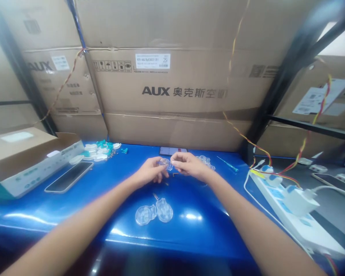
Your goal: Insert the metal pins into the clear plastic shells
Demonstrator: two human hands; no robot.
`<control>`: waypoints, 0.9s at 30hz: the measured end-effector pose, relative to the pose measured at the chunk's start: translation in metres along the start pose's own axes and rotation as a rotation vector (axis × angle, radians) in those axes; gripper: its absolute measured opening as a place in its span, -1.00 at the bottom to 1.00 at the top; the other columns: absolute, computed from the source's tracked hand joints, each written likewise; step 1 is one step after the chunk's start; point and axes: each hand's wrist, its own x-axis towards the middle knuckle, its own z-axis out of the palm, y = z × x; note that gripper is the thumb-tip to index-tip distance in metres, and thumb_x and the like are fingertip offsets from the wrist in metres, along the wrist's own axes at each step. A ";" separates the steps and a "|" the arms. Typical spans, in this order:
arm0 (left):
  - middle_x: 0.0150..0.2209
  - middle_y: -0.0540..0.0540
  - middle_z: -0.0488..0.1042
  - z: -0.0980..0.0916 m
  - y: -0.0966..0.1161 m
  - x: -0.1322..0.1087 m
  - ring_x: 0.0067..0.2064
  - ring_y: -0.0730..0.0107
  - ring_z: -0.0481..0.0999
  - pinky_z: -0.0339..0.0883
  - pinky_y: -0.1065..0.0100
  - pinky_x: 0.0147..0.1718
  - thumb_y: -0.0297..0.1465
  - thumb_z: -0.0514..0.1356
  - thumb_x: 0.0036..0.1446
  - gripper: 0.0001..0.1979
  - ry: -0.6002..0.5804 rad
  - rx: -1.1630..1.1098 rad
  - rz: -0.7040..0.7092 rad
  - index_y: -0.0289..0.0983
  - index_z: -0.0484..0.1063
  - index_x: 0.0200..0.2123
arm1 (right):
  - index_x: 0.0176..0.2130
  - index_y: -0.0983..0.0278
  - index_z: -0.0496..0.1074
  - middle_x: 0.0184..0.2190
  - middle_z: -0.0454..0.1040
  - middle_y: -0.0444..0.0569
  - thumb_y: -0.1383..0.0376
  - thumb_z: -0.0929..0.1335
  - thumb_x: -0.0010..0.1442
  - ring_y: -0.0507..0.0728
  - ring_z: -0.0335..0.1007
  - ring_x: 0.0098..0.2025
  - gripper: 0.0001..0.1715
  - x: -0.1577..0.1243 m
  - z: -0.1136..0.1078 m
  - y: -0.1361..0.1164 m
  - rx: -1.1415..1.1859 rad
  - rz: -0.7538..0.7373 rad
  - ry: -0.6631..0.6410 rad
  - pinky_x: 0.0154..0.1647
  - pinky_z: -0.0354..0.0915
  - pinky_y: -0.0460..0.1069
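Stacked AUX cartons (161,92) fill the view behind a glossy blue worktop (195,234), and yellow-and-red wires (307,138) run down across them on the right. At the worktop's left end sits an open cardboard box (25,161), with a dark-screened tablet (69,176) just in front of it. Beyond the worktop's right edge, a white power strip (293,218) lies on a dark grey surface with plugs in its sockets. Near the back edge, left of centre, is a heap of white and teal plastic parts (100,150). A phone (173,151) lies at the back edge, directly beyond the hands. The left hand (149,171) and right hand (189,165) meet at mid-worktop, each in a closed pinching grip on a small clear plastic piece (165,164), held just above the surface. Two similar clear moulded pieces (164,210) lie near the front edge, and more (206,161) lie just beyond the right hand. A slim teal-handled screwdriver (227,163) lies further right.
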 end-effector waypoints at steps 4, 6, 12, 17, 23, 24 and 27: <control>-0.43 -0.11 0.55 0.000 -0.002 0.001 -0.65 0.54 0.40 0.17 0.54 -0.71 -0.22 0.15 0.15 -0.71 -0.015 0.001 0.007 -0.33 0.32 -0.18 | -0.34 0.28 0.31 -0.66 0.20 -0.27 0.18 0.33 0.15 -0.08 0.02 -0.65 -0.80 0.002 0.002 0.001 -0.006 0.014 0.012 -0.65 -0.03 -0.17; -0.43 -0.12 0.55 0.000 -0.002 0.001 -0.65 0.54 0.40 0.17 0.54 -0.71 -0.22 0.15 0.15 -0.72 -0.018 -0.002 0.006 -0.33 0.31 -0.19 | -0.34 0.27 0.30 -0.66 0.20 -0.26 0.18 0.33 0.15 -0.08 0.02 -0.65 -0.80 0.002 0.002 0.002 -0.007 0.005 0.024 -0.66 -0.03 -0.17; -0.41 -0.13 0.55 -0.001 -0.001 0.001 -0.65 0.54 0.40 0.18 0.54 -0.71 -0.21 0.15 0.15 -0.70 -0.018 -0.009 0.008 -0.32 0.30 -0.19 | -0.34 0.27 0.31 -0.66 0.20 -0.26 0.18 0.34 0.14 -0.07 0.05 -0.65 -0.80 0.002 0.003 0.003 0.004 0.002 0.055 -0.66 0.00 -0.16; -0.41 -0.13 0.56 -0.001 -0.001 0.001 -0.65 0.54 0.40 0.19 0.53 -0.71 -0.22 0.15 0.15 -0.71 -0.022 -0.019 0.015 -0.32 0.30 -0.18 | -0.35 0.27 0.31 -0.67 0.20 -0.27 0.18 0.33 0.14 -0.08 0.03 -0.67 -0.80 0.003 0.006 0.003 0.010 0.013 0.081 -0.67 -0.02 -0.17; -0.41 -0.12 0.56 0.000 -0.003 0.001 -0.65 0.54 0.41 0.19 0.53 -0.71 -0.23 0.14 0.16 -0.73 -0.017 0.023 0.029 -0.32 0.31 -0.18 | -0.36 0.27 0.31 -0.67 0.21 -0.26 0.17 0.33 0.14 -0.07 0.04 -0.67 -0.80 0.003 0.006 0.003 0.019 0.016 0.060 -0.67 -0.01 -0.16; -0.41 -0.12 0.56 0.000 -0.003 0.001 -0.65 0.54 0.41 0.19 0.53 -0.71 -0.23 0.14 0.16 -0.73 -0.013 0.037 0.038 -0.32 0.31 -0.19 | -0.36 0.27 0.31 -0.67 0.21 -0.26 0.17 0.33 0.14 -0.07 0.04 -0.67 -0.79 0.002 0.006 0.003 0.019 0.017 0.062 -0.66 -0.01 -0.16; -0.42 -0.11 0.55 0.001 -0.004 0.000 -0.66 0.56 0.40 0.20 0.53 -0.69 -0.23 0.13 0.17 -0.74 0.006 0.077 0.070 -0.32 0.32 -0.21 | -0.36 0.27 0.31 -0.68 0.21 -0.27 0.16 0.34 0.14 -0.07 0.04 -0.68 -0.78 0.002 0.006 0.002 0.005 0.013 0.069 -0.66 0.00 -0.15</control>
